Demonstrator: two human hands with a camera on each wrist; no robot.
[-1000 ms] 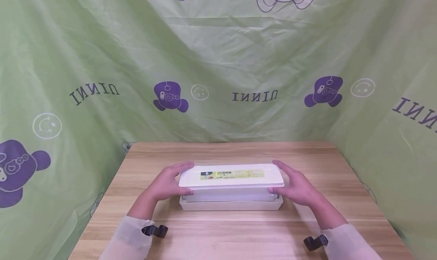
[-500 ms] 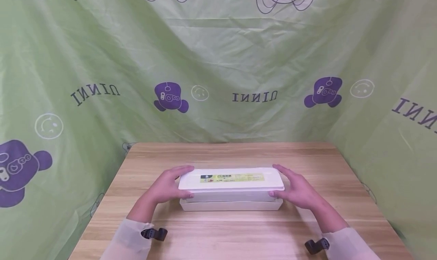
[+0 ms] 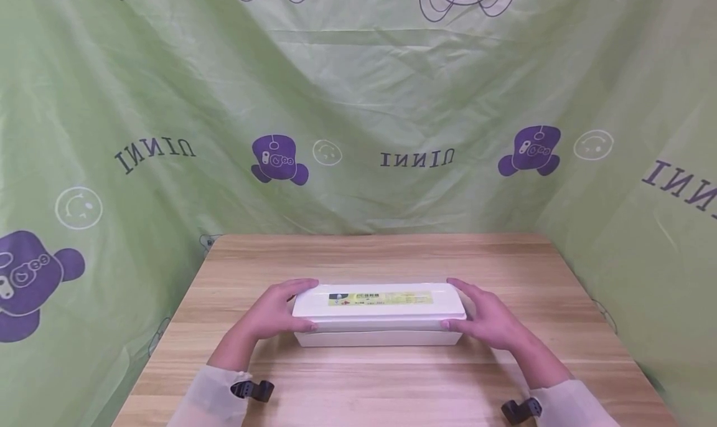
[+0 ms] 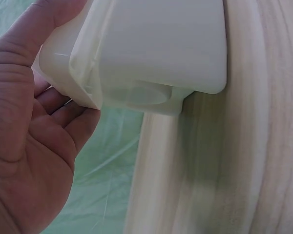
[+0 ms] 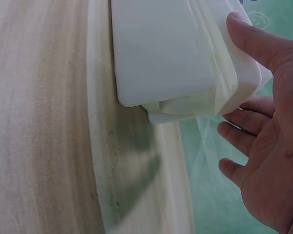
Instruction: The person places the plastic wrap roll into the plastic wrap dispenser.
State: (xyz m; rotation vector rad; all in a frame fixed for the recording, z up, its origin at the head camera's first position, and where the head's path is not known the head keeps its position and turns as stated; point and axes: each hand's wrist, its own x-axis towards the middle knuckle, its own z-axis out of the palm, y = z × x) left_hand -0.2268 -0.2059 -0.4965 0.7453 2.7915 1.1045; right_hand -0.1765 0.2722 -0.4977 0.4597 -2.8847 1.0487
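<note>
A long white cling film box stands on the wooden table, made of a base (image 3: 378,338) and a lid (image 3: 370,312) with a yellow-green label. The lid sits low over the base, a thin seam showing along the front. My left hand (image 3: 274,312) grips the lid's left end, thumb at the front and fingers at the back. At the right end my right hand (image 3: 495,318) holds the lid in the same way. In the wrist views, the left hand (image 4: 34,131) and the right hand (image 5: 278,117) are around the lid's ends, and the base (image 4: 161,44) rests on the table.
The wooden table (image 3: 358,383) reaches out around the box on all sides. Green printed cloth (image 3: 358,103) hangs behind it and along both sides. Each sleeve carries a small black camera mount, on the left (image 3: 253,390) and on the right (image 3: 521,410).
Both hands have brought the lid down toward the base, and the gap seen at the front has narrowed to a seam. The base has stayed in place.
</note>
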